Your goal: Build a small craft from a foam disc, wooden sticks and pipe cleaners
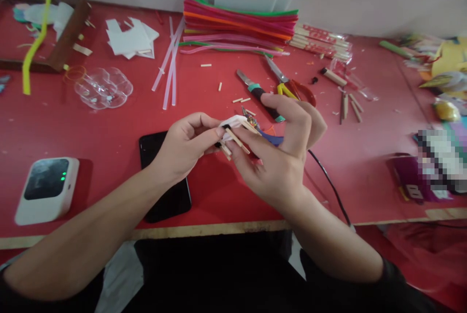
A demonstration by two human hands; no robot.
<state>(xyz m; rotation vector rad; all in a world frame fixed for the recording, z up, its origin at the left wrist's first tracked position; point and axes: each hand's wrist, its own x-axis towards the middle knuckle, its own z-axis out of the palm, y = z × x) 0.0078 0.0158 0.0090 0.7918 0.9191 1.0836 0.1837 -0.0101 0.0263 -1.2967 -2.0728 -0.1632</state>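
Between both hands, above the table, is a small white craft piece with short wooden sticks and black bits on it. My left hand pinches its left side between thumb and fingers. Thumb and index finger of my right hand close on its right side, while the other fingers are raised and bent. My fingers hide part of the piece. Just beyond my right hand lie a craft knife with a black and teal handle and scissors with red and yellow handles.
A black phone lies under my left wrist, with a white device farther left. Pipe cleaners, pink sticks, white card pieces and a clear palette lie behind. A black cable runs to the front edge.
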